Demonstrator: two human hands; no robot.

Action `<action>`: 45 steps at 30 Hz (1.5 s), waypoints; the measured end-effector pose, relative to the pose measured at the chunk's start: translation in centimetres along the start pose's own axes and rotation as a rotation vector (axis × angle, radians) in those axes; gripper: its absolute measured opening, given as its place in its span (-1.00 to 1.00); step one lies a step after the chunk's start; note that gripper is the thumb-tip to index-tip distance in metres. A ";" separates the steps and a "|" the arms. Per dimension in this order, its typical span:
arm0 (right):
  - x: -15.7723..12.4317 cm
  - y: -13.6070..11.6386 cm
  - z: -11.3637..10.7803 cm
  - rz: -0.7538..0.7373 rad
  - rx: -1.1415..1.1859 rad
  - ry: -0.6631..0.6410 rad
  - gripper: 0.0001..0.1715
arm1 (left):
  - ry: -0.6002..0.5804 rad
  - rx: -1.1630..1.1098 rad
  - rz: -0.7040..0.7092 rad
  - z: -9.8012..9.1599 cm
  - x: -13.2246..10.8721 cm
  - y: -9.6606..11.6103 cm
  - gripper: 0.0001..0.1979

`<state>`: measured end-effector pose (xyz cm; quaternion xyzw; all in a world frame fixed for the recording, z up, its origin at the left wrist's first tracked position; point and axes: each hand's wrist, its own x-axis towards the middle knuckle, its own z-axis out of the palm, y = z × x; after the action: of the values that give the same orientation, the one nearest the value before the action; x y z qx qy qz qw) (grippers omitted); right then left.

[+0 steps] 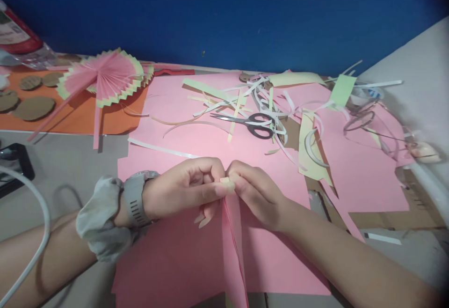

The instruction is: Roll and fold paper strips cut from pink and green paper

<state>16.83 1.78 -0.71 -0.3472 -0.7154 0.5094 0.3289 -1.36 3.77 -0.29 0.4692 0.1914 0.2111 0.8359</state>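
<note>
A folded pink paper strip hangs down from my fingertips at the middle of the view. Its top end is pinched between both hands, where a small pale yellow edge shows. My left hand, with a grey watch and a scrunchie at the wrist, grips it between thumb and index finger. From the right, my right hand pinches the same end, its fingers curled. Under both hands lie large pink paper sheets.
Scissors lie among white and yellow paper strips beyond my hands. A pink pleated paper fan rests on orange paper at the back left, beside cardboard discs. A blue wall stands behind. A white cable loops at left.
</note>
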 end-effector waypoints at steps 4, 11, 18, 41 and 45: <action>0.1 0.0 0.0 0.033 -0.055 0.037 -0.73 | 0.075 0.059 -0.014 0.2 0.1 0.0 -0.80; 0.3 0.5 0.0 0.015 -0.191 0.144 -0.70 | 0.251 0.417 0.044 0.3 0.3 -0.3 -0.82; 0.5 0.5 0.1 0.087 -0.281 0.179 -0.65 | 0.428 1.067 0.104 1.3 -0.4 -0.3 -0.78; 0.2 0.2 0.2 -0.031 -0.330 0.120 -0.72 | 0.364 1.130 0.245 1.1 -0.4 -0.7 -0.89; 0.0 0.1 0.4 -0.275 -0.357 0.136 -0.72 | 0.277 1.097 0.443 1.0 -0.5 -0.8 -0.88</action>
<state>16.53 1.63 -0.90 -0.3328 -0.8107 0.3008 0.3762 -1.14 2.42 -0.38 0.8285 0.2772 0.3096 0.3755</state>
